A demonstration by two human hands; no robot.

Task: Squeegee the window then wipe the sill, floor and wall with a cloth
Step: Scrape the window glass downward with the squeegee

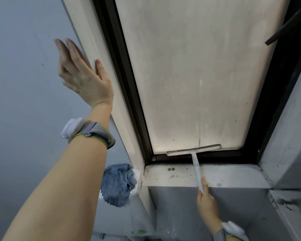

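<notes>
Right hand point(206, 200) grips squeegee point(195, 151) at pane's bottom; left hand point(82, 73) flat on wall

One squeegee point(195, 151), one cloth point(117, 185), two hands point(82, 73).

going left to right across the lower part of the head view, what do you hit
blue cloth → pale wall edge of the window recess → squeegee, its blade at the bottom of the window pane → right hand holding the handle → stained sill → smudged ledge
</notes>
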